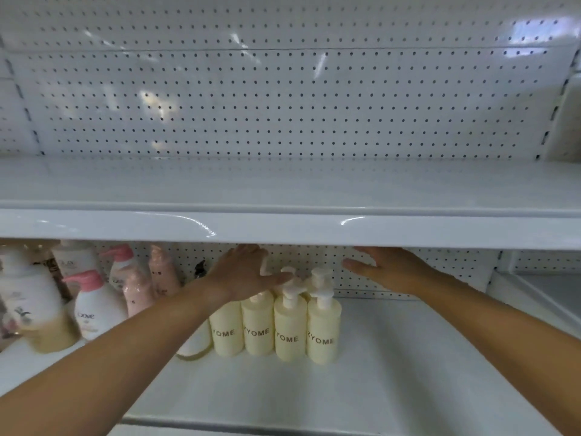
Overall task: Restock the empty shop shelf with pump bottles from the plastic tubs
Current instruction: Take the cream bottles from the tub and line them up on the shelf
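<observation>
Nearest us, the bottles [289, 332] stand in a tight row mid-shelf [408, 357], with more behind. Past them our left hand [248, 273] lies flat by the rear pumps [320, 275], and our right hand [390, 270] is spread just beside them. Neither grips anything. A careless sweep could snag a pump and topple the row.

We note the white metal lower shelf [408, 372] carrying four cream plastic pump bottles [290, 328] in a touching front row. To their left stand white pink-capped bottles [94, 313].
</observation>
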